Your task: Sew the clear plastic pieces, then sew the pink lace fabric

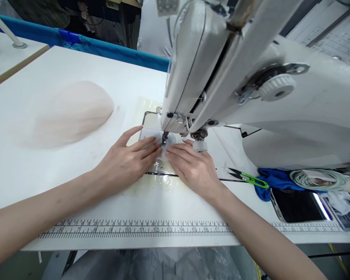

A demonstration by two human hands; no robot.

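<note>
While both hands meet close to the needle area of a white sewing machine (186,70), the left hand (131,157) lies palm down with its fingers stretched toward the presser foot (164,139), the outermost one spread apart from the others. The right hand (195,167) comes in from the opposite side, its fingers close together and their tips just beside the foot. Both thumbs are hidden, so whether either hand pinches anything cannot be told. A pale, thin-looking piece (150,133) lies under the left fingertips beside the foot, its outline hard to make out. Left of the hands, a beige oval piece (78,114) rests on the white table (76,169), blurred along its left side. Green-handled snips (252,179) lie to the right, near a blue cloth (275,178) and a phone (300,205), while a printed ruler (142,228) runs along the near edge
</note>
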